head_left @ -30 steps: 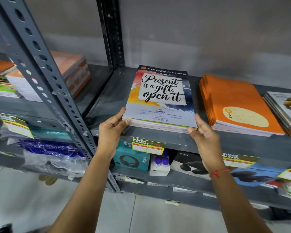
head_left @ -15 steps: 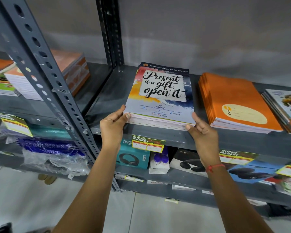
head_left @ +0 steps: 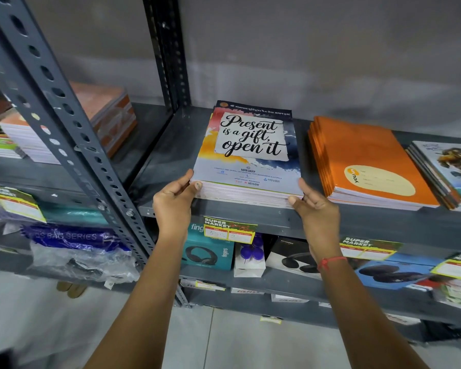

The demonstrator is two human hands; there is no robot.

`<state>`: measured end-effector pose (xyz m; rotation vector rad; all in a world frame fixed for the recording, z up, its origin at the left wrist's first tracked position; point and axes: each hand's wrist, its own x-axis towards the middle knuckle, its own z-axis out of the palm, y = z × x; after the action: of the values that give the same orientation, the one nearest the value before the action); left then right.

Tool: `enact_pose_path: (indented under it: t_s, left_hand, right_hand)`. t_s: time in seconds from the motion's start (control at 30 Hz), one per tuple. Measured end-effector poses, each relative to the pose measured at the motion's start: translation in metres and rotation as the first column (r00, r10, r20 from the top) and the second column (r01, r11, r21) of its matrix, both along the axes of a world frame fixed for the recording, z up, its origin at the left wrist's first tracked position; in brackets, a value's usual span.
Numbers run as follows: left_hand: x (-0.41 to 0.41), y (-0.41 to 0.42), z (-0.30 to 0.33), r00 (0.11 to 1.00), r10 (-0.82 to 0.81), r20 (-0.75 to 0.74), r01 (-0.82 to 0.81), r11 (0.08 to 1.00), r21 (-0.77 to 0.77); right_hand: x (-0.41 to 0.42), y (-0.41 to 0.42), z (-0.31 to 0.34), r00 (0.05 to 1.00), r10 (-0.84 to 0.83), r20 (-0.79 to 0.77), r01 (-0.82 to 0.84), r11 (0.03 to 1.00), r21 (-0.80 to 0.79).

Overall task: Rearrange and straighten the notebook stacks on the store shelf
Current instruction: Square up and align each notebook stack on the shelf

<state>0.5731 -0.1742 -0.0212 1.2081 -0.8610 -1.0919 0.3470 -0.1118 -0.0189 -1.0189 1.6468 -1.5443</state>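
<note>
A stack of notebooks with a "Present is a gift, open it" cover (head_left: 248, 153) lies on the grey metal shelf (head_left: 168, 153), its near edge at the shelf's front lip. My left hand (head_left: 175, 206) grips the stack's near left corner, thumb on the front edge. My right hand (head_left: 316, 206) presses against the near right corner, fingers partly spread. To the right lies an orange notebook stack (head_left: 367, 161), slightly fanned, and beyond it a stack with a cartoon cover (head_left: 447, 171) at the frame's edge.
A perforated grey upright (head_left: 61, 121) slants across the left. Behind it sit more notebook stacks (head_left: 101, 115). The shelf below holds headphone boxes (head_left: 208, 251), price tags (head_left: 229, 230) and bagged goods (head_left: 75, 249). A grey wall backs the shelf.
The stack sits slightly further back on the shelf, and both hands have followed it, staying on its near corners.
</note>
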Motion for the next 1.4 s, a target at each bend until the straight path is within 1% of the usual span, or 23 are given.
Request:
enact_pose_path:
  t_s: [0.13,0.5,0.6,0.7,0.73,0.77,0.8,0.83,0.87,0.9,0.93,0.97,1.0,1.03,1.07,1.1,1.13,1.2,1.23,1.3,1.4]
  left_hand:
    - [-0.001,-0.001,0.000,1.000,0.006,0.010,-0.006,1.000,-0.006]
    - [-0.001,-0.001,-0.002,1.000,0.005,0.010,-0.005,0.999,-0.047]
    - [-0.002,0.001,0.000,0.999,0.012,0.040,-0.010,0.998,-0.055]
    - [-0.004,0.005,0.009,0.998,0.020,0.052,-0.018,1.000,-0.024]
    - [-0.007,0.010,0.012,0.996,0.059,0.066,-0.058,0.998,-0.010]
    - [-0.016,0.018,0.015,0.982,0.145,0.118,-0.146,0.989,-0.006]
    - [-0.029,0.029,0.017,0.947,0.251,0.199,-0.250,0.968,-0.032]
    - [-0.050,0.043,0.020,0.899,0.338,0.279,-0.321,0.941,-0.108]
    - [-0.074,0.058,0.023,0.860,0.380,0.341,-0.320,0.921,-0.220]
    - [-0.100,0.071,0.024,0.849,0.362,0.385,-0.244,0.915,-0.322]
    - [-0.130,0.081,0.023,0.855,0.300,0.422,-0.134,0.916,-0.378]
    - [-0.155,0.087,0.023,0.867,0.217,0.448,-0.034,0.923,-0.382]
    - [-0.181,0.090,0.025,0.884,0.132,0.448,0.036,0.937,-0.347]
    - [-0.199,0.088,0.025,0.900,0.070,0.430,0.069,0.952,-0.299]
    - [-0.213,0.085,0.026,0.911,0.035,0.410,0.080,0.963,-0.259]
    - [-0.231,0.082,0.026,0.923,0.001,0.385,0.089,0.972,-0.217]
    - [-0.242,0.078,0.025,0.937,-0.034,0.348,0.100,0.980,-0.173]
    - [-0.262,0.075,0.021,0.961,-0.092,0.262,0.120,0.988,-0.093]
    - [-0.266,0.074,0.018,0.967,-0.094,0.238,0.115,0.990,-0.077]
    - [-0.274,0.075,0.013,0.973,-0.051,0.224,0.068,0.995,-0.073]
    - [-0.283,0.076,0.011,0.974,0.028,0.226,-0.009,0.997,-0.081]
  right_hand:
    - [-0.002,-0.001,0.001,1.000,0.003,0.014,-0.004,1.000,0.010]
    - [-0.001,0.005,0.006,0.999,0.027,-0.019,-0.026,0.999,0.035]
    - [-0.001,0.005,0.006,1.000,0.023,-0.017,-0.022,0.999,0.036]
    - [-0.003,0.007,0.010,0.996,0.084,0.000,-0.084,0.996,0.038]
    - [-0.006,0.009,0.012,0.990,0.137,0.027,-0.138,0.990,0.035]
    - [-0.013,0.013,0.016,0.977,0.203,0.059,-0.206,0.978,0.034]
    - [-0.020,0.019,0.018,0.961,0.266,0.075,-0.269,0.963,0.036]
    - [-0.031,0.028,0.020,0.951,0.302,0.061,-0.304,0.952,0.024]
    - [-0.042,0.038,0.021,0.959,0.282,-0.010,-0.282,0.959,-0.009]
    - [-0.054,0.048,0.022,0.977,0.184,-0.106,-0.192,0.978,-0.077]
    - [-0.072,0.060,0.024,0.983,0.036,-0.178,-0.066,0.985,-0.161]
    - [-0.087,0.069,0.026,0.974,-0.120,-0.193,0.070,0.966,-0.249]
    - [-0.109,0.075,0.027,0.956,-0.246,-0.157,0.187,0.930,-0.318]
    - [-0.127,0.076,0.027,0.942,-0.323,-0.094,0.274,0.899,-0.342]
    - [-0.145,0.074,0.026,0.937,-0.347,-0.039,0.318,0.894,-0.315]
    - [-0.167,0.072,0.026,0.944,-0.331,-0.009,0.318,0.915,-0.249]
    - [-0.184,0.067,0.025,0.959,-0.282,0.009,0.280,0.946,-0.165]
    - [-0.211,0.055,0.022,0.986,-0.162,0.033,0.163,0.986,-0.030]
    - [-0.216,0.050,0.018,0.995,-0.093,0.042,0.092,0.996,0.013]
    - [-0.222,0.046,0.012,0.999,0.027,0.022,-0.028,0.998,0.055]
    - [-0.230,0.046,0.008,0.991,0.133,0.012,-0.134,0.990,0.051]
